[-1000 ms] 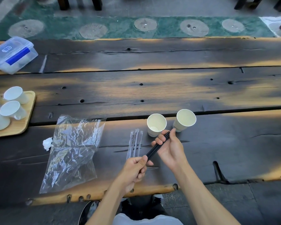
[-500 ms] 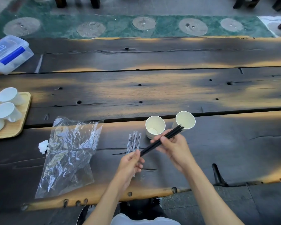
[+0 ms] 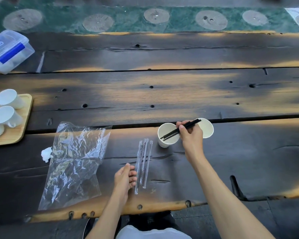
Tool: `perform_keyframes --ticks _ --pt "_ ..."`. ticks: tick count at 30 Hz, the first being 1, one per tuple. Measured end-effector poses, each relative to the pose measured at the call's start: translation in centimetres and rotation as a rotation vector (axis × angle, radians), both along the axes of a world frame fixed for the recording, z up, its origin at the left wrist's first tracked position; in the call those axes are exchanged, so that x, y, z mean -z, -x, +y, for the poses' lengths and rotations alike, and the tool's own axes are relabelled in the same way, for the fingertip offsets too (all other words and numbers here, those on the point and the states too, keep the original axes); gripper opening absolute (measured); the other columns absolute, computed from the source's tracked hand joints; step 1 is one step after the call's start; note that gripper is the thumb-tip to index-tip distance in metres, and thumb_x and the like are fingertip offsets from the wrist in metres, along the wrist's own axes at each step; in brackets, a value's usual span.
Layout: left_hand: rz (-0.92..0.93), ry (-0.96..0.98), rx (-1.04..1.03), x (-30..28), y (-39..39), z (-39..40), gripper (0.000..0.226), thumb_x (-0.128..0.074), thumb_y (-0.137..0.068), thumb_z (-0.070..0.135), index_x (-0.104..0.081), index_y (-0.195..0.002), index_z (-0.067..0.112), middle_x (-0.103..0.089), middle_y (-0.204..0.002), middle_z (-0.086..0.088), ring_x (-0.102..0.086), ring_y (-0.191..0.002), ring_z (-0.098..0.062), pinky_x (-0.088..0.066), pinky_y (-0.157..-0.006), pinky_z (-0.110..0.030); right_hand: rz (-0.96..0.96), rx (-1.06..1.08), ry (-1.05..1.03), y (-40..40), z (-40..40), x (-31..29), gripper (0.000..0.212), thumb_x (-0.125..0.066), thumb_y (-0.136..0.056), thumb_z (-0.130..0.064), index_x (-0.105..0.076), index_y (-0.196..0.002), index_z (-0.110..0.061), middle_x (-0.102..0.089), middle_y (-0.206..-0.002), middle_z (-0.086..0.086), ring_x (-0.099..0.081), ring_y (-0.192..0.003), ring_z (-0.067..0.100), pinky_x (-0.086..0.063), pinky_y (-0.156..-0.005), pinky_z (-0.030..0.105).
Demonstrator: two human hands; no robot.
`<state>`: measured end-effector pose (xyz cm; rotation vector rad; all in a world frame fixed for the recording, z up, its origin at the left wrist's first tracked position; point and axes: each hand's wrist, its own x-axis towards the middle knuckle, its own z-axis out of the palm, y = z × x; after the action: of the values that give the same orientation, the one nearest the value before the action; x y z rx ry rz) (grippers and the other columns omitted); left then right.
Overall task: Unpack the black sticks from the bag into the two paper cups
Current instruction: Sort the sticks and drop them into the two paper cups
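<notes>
Head view: right hand (image 3: 190, 135) pinched on thin black sticks (image 3: 179, 129), lower ends dipped inside the near white paper cup (image 3: 167, 137); second white paper cup (image 3: 207, 131) just behind. Left hand (image 3: 125, 177) loosely curled, empty, touching clear-wrapped sticks (image 3: 143, 163) on dark wooden counter (image 3: 248, 161). Crumpled clear plastic bag (image 3: 74, 166) lying flat, left.
</notes>
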<state>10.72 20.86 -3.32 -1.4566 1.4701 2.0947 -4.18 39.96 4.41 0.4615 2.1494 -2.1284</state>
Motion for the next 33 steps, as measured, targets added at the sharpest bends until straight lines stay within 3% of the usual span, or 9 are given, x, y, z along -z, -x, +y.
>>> perform_keyframes --ticks 6,10,12,15,18,22,25,29,33 --pt "-0.003 0.043 0.01 0.5 0.8 -0.3 0.028 -0.051 -0.101 0.025 -0.065 -0.097 0.001 -0.058 -0.069 -0.008 -0.049 -0.052 -0.015 -0.041 -0.041 -0.021 0.005 -0.01 -0.076 -0.4 0.1 -0.5 0.017 -0.056 -0.095 -0.005 -0.063 -0.11 -0.003 -0.071 -0.108 0.006 -0.066 -0.09 0.0 -0.049 -0.082 0.016" --pt "-0.01 0.191 0.066 1.4 1.4 -0.6 0.017 -0.052 -0.099 0.018 -0.065 -0.093 0.01 -0.063 -0.085 -0.007 -0.055 -0.069 -0.015 -0.049 -0.064 -0.027 -0.006 0.169 -0.035 -2.8 1.8 0.1 0.035 -0.047 -0.099 -0.029 -0.058 -0.13 -0.016 -0.063 -0.13 -0.006 -0.056 -0.122 0.001 -0.043 -0.102 0.022" --pt "-0.026 0.277 0.131 2.1 1.6 -0.7 0.014 -0.051 -0.099 0.019 -0.065 -0.096 0.015 -0.066 -0.094 -0.006 -0.058 -0.081 -0.017 -0.051 -0.081 -0.034 -0.02 0.358 -0.019 -5.1 1.9 1.2 0.026 -0.042 -0.1 -0.019 -0.06 -0.118 -0.013 -0.066 -0.124 0.003 -0.062 -0.115 0.013 -0.048 -0.096 0.024" --pt "-0.077 0.404 0.269 2.7 2.3 -0.7 0.015 -0.051 -0.097 0.021 -0.065 -0.103 0.022 -0.069 -0.105 -0.002 -0.062 -0.097 -0.02 -0.05 -0.093 -0.039 -0.328 0.358 -0.068 -7.9 -0.4 3.6 0.03 -0.035 -0.097 0.003 -0.055 -0.088 -0.015 -0.063 -0.093 0.013 -0.06 -0.074 0.019 -0.05 -0.063 0.018" --pt "-0.101 0.471 0.332 2.5 3.3 -0.2 0.021 -0.051 -0.094 0.015 -0.068 -0.105 0.022 -0.07 -0.104 -0.001 -0.063 -0.099 -0.023 -0.05 -0.091 -0.036 -0.627 0.01 -0.045 -8.4 -3.5 6.8 0.02 -0.039 -0.098 0.003 -0.057 -0.101 -0.006 -0.059 -0.082 0.006 -0.052 -0.063 0.014 -0.043 -0.057 0.024" --pt "-0.11 0.413 0.299 2.9 4.6 0.4 0.021 -0.057 -0.085 0.013 -0.071 -0.094 0.026 -0.076 -0.099 -0.005 -0.069 -0.096 -0.027 -0.054 -0.091 -0.041 -0.669 -0.203 -0.079 -6.5 -7.0 9.3 0.024 -0.043 -0.097 0.002 -0.052 -0.119 -0.002 -0.053 -0.078 0.004 -0.051 -0.064 0.013 -0.047 -0.059 0.023" --pt "-0.106 0.411 0.32 3.4 5.0 0.7 0.022 -0.06 -0.084 0.008 -0.076 -0.097 0.016 -0.077 -0.098 -0.008 -0.07 -0.093 -0.026 -0.055 -0.089 -0.037 -0.684 -0.343 -0.091 -5.6 -8.7 9.9 0.022 -0.041 -0.096 0.006 -0.056 -0.104 -0.008 -0.057 -0.076 0.005 -0.054 -0.064 0.013 -0.053 -0.058 0.02" --pt "-0.053 0.494 0.412 3.3 4.7 1.2 0.018 -0.063 -0.088 0.007 -0.08 -0.092 0.009 -0.074 -0.079 -0.003 -0.063 -0.077 -0.012 -0.044 -0.06 -0.011 -0.608 -0.439 -0.243 -6.3 -9.7 13.3 0.019 -0.051 -0.073 -0.01 -0.07 -0.071 -0.01 -0.072 -0.075 0.011 -0.069 -0.075 0.025 -0.059 -0.081 0.045" --pt "-0.05 0.429 0.38 3.4 4.0 1.2 0.018 -0.063 -0.091 0.01 -0.079 -0.083 0.008 -0.072 -0.072 -0.004 -0.058 -0.069 -0.01 -0.039 -0.051 -0.011 -0.597 -0.347 -0.195 -7.0 -10.3 11.9 0.018 -0.059 -0.081 -0.003 -0.067 -0.07 -0.014 -0.071 -0.074 0.008 -0.067 -0.074 0.02 -0.06 -0.073 0.032"
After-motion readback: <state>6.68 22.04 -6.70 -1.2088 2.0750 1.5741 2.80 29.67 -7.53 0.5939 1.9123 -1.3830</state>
